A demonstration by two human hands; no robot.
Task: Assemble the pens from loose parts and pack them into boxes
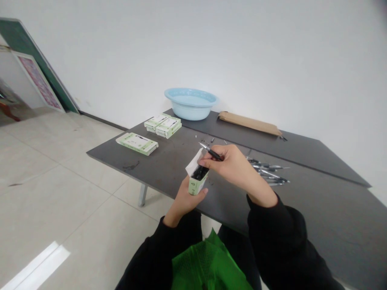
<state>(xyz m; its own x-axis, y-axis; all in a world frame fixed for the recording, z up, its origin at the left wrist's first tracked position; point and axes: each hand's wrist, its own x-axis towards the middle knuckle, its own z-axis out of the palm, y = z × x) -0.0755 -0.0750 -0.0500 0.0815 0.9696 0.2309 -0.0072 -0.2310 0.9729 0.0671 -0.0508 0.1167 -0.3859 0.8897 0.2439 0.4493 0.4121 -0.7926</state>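
Observation:
My left hand (187,197) is closed around a small green and white pen box (197,185), tilted with its open end up and its white flap raised. Dark pen ends fill the opening. Just above it, my right hand (231,163) pinches a black and silver pen (211,152), whose silver tip points up and to the left. Behind my right wrist, a loose pile of pens (272,171) lies on the dark table (305,205).
Several green and white boxes (163,125) are stacked toward the back left, with one flat box (137,143) nearer the edge. A light blue basin (192,105) and a brown cardboard piece (249,123) stand along the wall. Small bits (207,141) lie mid-table.

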